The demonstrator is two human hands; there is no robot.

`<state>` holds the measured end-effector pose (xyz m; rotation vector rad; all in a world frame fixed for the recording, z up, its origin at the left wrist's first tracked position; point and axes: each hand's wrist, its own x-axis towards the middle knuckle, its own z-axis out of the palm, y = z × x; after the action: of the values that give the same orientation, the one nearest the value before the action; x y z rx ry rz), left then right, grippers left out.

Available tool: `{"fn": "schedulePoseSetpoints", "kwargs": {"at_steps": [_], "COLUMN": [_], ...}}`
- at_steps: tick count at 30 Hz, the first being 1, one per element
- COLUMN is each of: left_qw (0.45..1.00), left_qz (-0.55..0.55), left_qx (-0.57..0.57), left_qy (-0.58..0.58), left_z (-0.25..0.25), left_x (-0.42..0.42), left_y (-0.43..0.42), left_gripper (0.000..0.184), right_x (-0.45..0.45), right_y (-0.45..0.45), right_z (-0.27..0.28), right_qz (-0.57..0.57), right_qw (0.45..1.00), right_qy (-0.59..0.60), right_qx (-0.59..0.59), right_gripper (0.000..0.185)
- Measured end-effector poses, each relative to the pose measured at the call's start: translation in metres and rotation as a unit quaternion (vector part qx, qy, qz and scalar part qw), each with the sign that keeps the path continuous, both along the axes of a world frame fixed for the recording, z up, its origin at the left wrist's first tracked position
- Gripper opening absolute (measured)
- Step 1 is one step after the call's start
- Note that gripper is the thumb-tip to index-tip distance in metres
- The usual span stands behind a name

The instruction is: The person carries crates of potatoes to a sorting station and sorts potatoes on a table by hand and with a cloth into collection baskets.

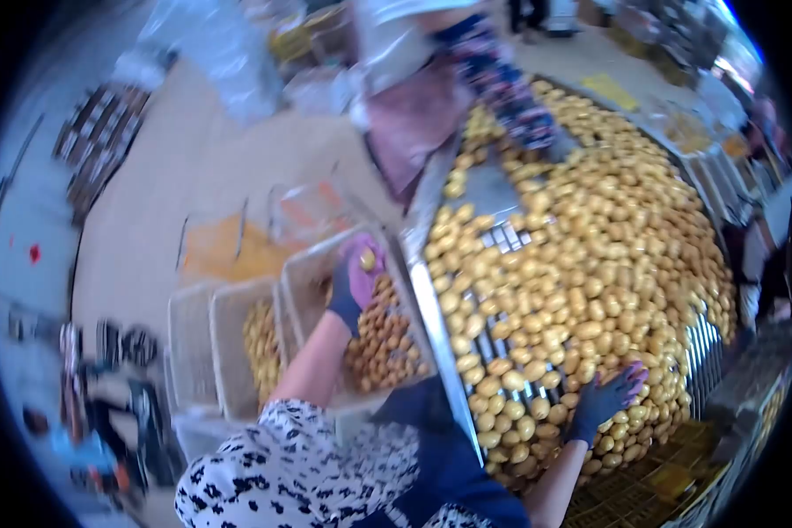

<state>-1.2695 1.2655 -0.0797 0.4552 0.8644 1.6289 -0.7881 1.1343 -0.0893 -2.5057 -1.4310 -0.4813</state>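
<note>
My left hand (358,273), in a dark glove with a pink palm, is over a clear bin (295,304) that holds brown round fruits (385,339). A yellow fruit (367,260) is held in its fingers. On the right, my right hand (609,400), gloved the same way, rests with fingers spread on the wide layer of yellow fruits (607,299) on the sorting table. It grips nothing that I can see. The table's metal edge (440,339) runs between my two hands.
Another bin (238,330) with smaller yellow fruits stands left of the brown ones. A co-worker's patterned sleeve (506,79) reaches over the table's far end. Metal rollers (704,356) show at the right. Yellow crates (678,475) sit at the lower right. A person (75,444) is at the far left.
</note>
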Motion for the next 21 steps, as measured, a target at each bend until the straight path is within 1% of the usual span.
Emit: {"fn": "schedulePoseSetpoints", "kwargs": {"at_steps": [1, 3, 4, 5, 6, 7, 8, 9, 10, 11, 12, 13, 14, 15, 16, 17, 19, 20, 21], "left_qw": [0.996, 0.982, 0.965, 0.946, 0.901, 0.890, 0.892, 0.887, 0.895, 0.912, 0.937, 0.948, 0.933, 0.942, 0.812, 0.599, 0.532, 0.494, 0.452], "left_qz": [0.071, 0.172, 0.262, 0.284, 0.290, 0.318, 0.358, 0.371, 0.358, 0.329, 0.268, 0.216, 0.128, 0.082, 0.003, -0.052, -0.062, -0.103, -0.140], "left_qx": [-0.023, 0.075, 0.025, -0.083, -0.201, -0.264, -0.274, -0.270, -0.259, -0.243, -0.214, -0.176, -0.077, -0.061, 0.035, 0.142, 0.272, 0.253, 0.231], "left_qy": [-0.048, -0.029, 0.002, 0.134, 0.253, 0.192, 0.036, -0.045, -0.062, -0.034, 0.060, 0.154, 0.327, 0.320, 0.582, 0.787, 0.800, 0.826, 0.850], "left_z": [-0.011, -0.061, -0.062, -0.061, -0.058, -0.056, -0.050, -0.045, -0.042, -0.039, -0.049, -0.058, -0.066, -0.062, -0.045, -0.030, -0.015, -0.015, -0.017], "left_x": [-0.036, -0.134, -0.162, -0.166, -0.170, -0.172, -0.163, -0.149, -0.131, -0.106, -0.081, -0.055, -0.023, 0.011, 0.043, 0.071, 0.130, 0.152, 0.170], "left_y": [-0.020, -0.057, -0.080, -0.098, -0.117, -0.128, -0.129, -0.126, -0.118, -0.104, -0.089, -0.073, -0.054, -0.036, -0.027, -0.020, -0.017, -0.018, -0.022], "left_gripper": [0.016, 0.016, 0.020, 0.027, 0.034, 0.040, 0.047, 0.055, 0.063, 0.072, 0.070, 0.068, 0.064, 0.064, 0.062, 0.060, 0.065, 0.068, 0.071], "right_x": [0.000, 0.009, 0.011, 0.012, 0.012, 0.010, 0.008, 0.007, 0.007, 0.013, 0.014, 0.013, 0.006, -0.001, -0.001, -0.007, -0.005, -0.005, -0.007], "right_y": [0.000, -0.001, -0.002, -0.002, -0.002, -0.001, 0.001, 0.001, -0.002, 0.001, -0.002, -0.003, -0.004, -0.006, -0.008, -0.009, -0.023, -0.031, -0.042], "right_z": [0.001, -0.012, -0.013, -0.014, -0.013, -0.012, -0.011, -0.009, -0.007, -0.012, -0.020, -0.015, -0.001, 0.007, 0.005, 0.018, 0.020, 0.023, 0.025], "right_qz": [-0.014, -0.002, 0.000, 0.002, -0.005, -0.009, -0.012, 0.012, 0.030, 0.075, 0.083, 0.080, 0.098, 0.074, 0.055, 0.035, 0.065, 0.051, 0.062], "right_qw": [1.000, 1.000, 1.000, 1.000, 0.999, 0.998, 0.997, 0.999, 1.000, 0.991, 0.994, 0.995, 0.991, 0.990, 0.997, 0.996, 0.989, 0.989, 0.994], "right_qy": [0.003, -0.006, -0.018, -0.029, -0.045, -0.052, -0.060, -0.031, -0.003, -0.107, -0.060, -0.018, 0.049, 0.086, 0.035, 0.073, 0.134, 0.136, 0.091], "right_qx": [-0.022, -0.013, -0.012, -0.011, -0.024, -0.030, -0.036, -0.014, 0.007, 0.023, 0.040, 0.059, 0.082, 0.083, 0.049, 0.022, 0.009, 0.017, -0.018], "right_gripper": [0.082, 0.082, 0.082, 0.082, 0.081, 0.080, 0.079, 0.079, 0.080, 0.075, 0.076, 0.077, 0.080, 0.080, 0.079, 0.078, 0.071, 0.071, 0.065]}}
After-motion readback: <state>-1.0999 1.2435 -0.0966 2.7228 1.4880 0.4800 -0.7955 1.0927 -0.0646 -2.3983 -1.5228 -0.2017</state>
